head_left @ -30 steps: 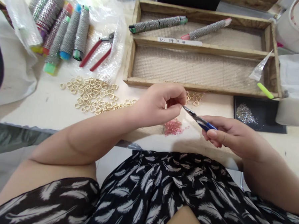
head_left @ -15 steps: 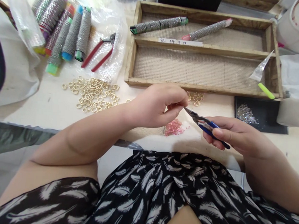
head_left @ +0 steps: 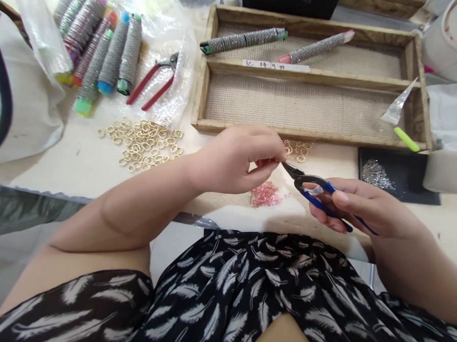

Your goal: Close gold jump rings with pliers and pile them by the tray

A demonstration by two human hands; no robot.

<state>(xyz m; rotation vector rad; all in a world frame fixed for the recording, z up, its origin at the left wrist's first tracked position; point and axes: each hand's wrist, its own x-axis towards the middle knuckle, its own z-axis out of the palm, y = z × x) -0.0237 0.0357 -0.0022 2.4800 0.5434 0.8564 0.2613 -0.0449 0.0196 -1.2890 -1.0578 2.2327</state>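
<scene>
Jump rings (head_left: 143, 145), small and gold-coloured, lie loose in a scatter on the worktop (head_left: 79, 163) at the left, in front of a bundle of wire-wound spools (head_left: 100, 47) with coloured end caps and a pair of red-handled cutters (head_left: 152, 83) resting on clear plastic. To judge by the size of this scatter, most of the rings are not yet worked. My left hand (head_left: 237, 158) hovers above the worktop edge with thumb and fingertips pinched together on a very small piece; it is too tiny to identify, though a hint of gold shows at the pinch. Beyond the hands stands a wooden tray (head_left: 202, 88) with mesh floors in two compartments; the far compartment holds two wire-wound rods (head_left: 243, 39), the near compartment is bare mesh. Directly below the pinch lies a small heap of pink beads (head_left: 264, 195), and a second, smaller group of gold rings (head_left: 298, 150) sits just in front of the tray wall. My right hand (head_left: 357, 208) grips blue-handled pliers (head_left: 312, 188), handles spread and nose aimed at the left fingertips, close to the pinched piece; I cannot tell whether the tips touch it. At the far right, a black mat (head_left: 400, 175) carries a patch of silver glitter-like material.
</scene>
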